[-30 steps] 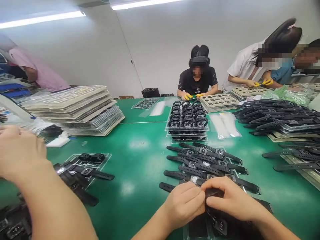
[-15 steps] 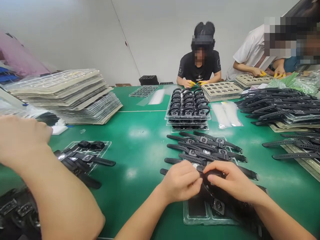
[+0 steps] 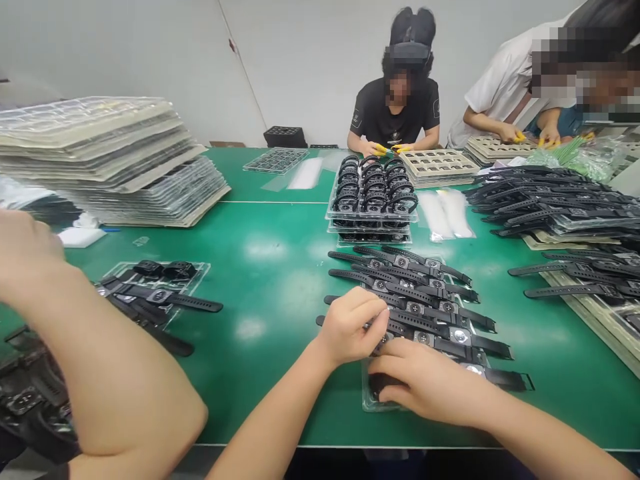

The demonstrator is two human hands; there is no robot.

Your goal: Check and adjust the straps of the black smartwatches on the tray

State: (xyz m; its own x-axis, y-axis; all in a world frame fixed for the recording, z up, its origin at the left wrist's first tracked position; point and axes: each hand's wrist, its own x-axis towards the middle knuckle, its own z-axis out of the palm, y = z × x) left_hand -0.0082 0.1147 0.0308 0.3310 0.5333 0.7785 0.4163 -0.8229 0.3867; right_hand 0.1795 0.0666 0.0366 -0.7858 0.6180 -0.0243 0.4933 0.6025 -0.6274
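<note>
Rows of black smartwatches [image 3: 415, 309] with straps laid out sideways cover a clear plastic tray [image 3: 370, 399] before me. My left hand [image 3: 354, 327] is curled closed above the left straps; whatever its fingertips pinch is too small to make out. Lower and to the right, my right hand [image 3: 425, 380] has its fingers bent around a dark watch [image 3: 380, 383] at the tray's near left corner, and the fingers partly hide it.
Another person's arm [image 3: 125, 360] reaches in at left, beside a smaller watch tray [image 3: 200, 277]. Tall tray stacks [image 3: 150, 160] stand behind it. Looped watches [image 3: 373, 193] sit in stacked trays ahead; more watches [image 3: 555, 200] lie right. Two people [image 3: 397, 110] work across the table [image 3: 270, 267].
My right hand has moved down and left, onto the tray's near left corner, and away from my left hand. My left hand has risen slightly. The camera view has shifted downward.
</note>
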